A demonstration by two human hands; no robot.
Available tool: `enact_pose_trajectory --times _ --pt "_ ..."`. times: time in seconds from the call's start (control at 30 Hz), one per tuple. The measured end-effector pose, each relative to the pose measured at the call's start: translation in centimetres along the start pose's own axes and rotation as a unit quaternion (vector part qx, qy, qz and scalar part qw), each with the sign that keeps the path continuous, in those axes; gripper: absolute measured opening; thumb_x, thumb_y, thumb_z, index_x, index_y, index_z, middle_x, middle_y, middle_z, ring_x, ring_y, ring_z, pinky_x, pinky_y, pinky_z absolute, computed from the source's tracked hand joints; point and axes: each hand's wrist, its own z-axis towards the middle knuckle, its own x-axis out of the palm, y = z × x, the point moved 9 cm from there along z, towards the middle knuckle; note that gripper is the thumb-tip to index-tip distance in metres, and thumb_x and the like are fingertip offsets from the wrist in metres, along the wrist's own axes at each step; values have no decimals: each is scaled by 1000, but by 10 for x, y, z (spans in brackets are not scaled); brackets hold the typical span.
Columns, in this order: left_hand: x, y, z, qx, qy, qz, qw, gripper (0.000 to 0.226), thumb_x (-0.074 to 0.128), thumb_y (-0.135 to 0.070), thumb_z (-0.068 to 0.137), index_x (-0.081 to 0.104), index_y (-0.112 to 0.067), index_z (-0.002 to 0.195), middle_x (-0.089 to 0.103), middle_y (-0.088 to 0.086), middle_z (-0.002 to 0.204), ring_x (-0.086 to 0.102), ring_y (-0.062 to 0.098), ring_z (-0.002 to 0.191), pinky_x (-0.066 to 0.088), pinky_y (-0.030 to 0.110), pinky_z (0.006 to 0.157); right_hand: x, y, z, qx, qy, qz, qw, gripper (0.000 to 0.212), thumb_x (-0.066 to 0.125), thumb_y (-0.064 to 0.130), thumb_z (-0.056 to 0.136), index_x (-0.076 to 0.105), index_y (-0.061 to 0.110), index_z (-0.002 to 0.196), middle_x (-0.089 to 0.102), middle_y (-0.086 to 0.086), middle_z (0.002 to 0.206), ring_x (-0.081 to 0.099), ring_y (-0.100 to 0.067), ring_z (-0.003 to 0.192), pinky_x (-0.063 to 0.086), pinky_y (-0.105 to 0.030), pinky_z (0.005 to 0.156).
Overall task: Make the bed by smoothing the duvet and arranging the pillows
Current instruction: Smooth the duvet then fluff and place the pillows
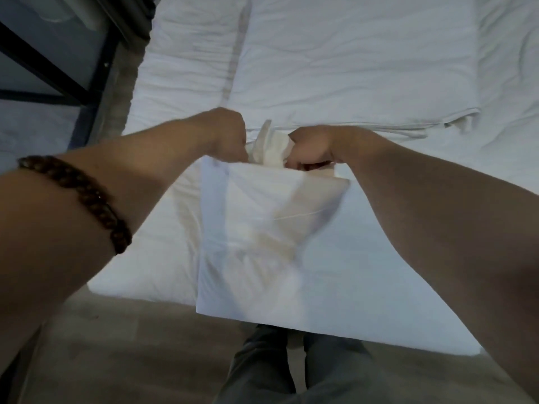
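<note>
Here, both hands up over bed (pixel 163 258), fists close together. Left hand (pixel 226 132) w/ fingers curled tight on bunched top edge of white pillowcase (pixel 250 243); right hand (pixel 310 150) likewise clenched on same bunched edge, just beside left. Pillowcase hanging down from fists, blurred, lower edge over foot of bed near floor (pixel 116 345). Duvet (pixel 350 59) folded back on far part of bed, wrinkled, its edge just beyond fists. Dark bead bracelet (pixel 84 196) on left forearm. Dark metal frame (pixel 55 71) at far left, beside bed. Trouser legs (pixel 280 368) below.
</note>
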Motion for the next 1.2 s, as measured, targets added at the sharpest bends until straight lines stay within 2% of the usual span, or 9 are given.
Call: enact_pose_trajectory --times 0.17,0.27,0.37,0.47,0.6,0.73,0.87,1.03,1.2 --pt "-38 22 2 23 -142 -186 972 17 67 -31 89 76 -17 91 61 -4 64 53 7 58 40 23 68 26 23 25 21 54 81 995 24 60 7 82 68 6 104 63 -11 81 58 -24 70 48 -34 68" --pt "-33 25 4 55 -171 -200 963 32 66 -53 88 72 -22 83 65 2 63 58 8 55 38 19 62 35 11 42 61 13 4 998 32 64 32 87 67 17 115 68 -4 109 63 -25 91 48 -38 87" --pt "-23 24 6 78 -112 -162 977 46 66 -73 76 69 -27 79 66 -3 73 62 14 76 44 25 69 44 -1 55 62 -13 -45 997 58 57 46 94 45 20 144 55 -7 140 56 -31 118 39 -40 91" --pt "-9 23 8 80 -4 -19 997 67 58 -89 60 72 -32 94 69 -5 96 60 22 97 48 35 83 20 -5 45 31 -145 -26 989 89 60 65 83 21 28 154 47 -14 145 49 -37 131 40 -44 102" --pt "-3 32 16 53 106 148 982 81 65 -89 56 69 -28 109 63 -10 97 58 16 88 43 33 73 -37 -63 2 57 -292 -52 953 68 43 69 90 39 23 139 51 -16 133 56 -40 121 45 -47 101" --pt "1 37 34 35 96 358 928 54 72 -49 81 58 -32 130 60 -12 115 60 18 103 45 34 82 -61 -136 -34 135 -171 -257 942 37 49 35 89 53 20 123 56 -11 128 54 -35 118 44 -44 95" --pt "2 31 51 16 39 382 923 32 50 -38 93 62 -30 122 61 -5 118 58 21 109 37 36 84 -74 -203 -69 224 -130 -384 886 58 58 33 77 45 33 133 54 -4 135 44 -31 126 29 -53 103" --pt "5 19 61 -1 38 399 916 38 62 -44 83 63 -25 117 54 -3 105 55 20 102 38 34 84 -70 -250 -79 281 -190 -226 913 55 56 26 80 38 25 132 54 -14 122 54 -40 116 43 -47 92" --pt "-4 -5 68 67 32 283 956 26 67 -31 76 60 -33 102 54 -3 116 55 24 108 46 38 82 -75 -261 -86 306 -177 -263 897 51 51 28 80 44 23 130 57 -12 125 47 -35 121 33 -47 97"
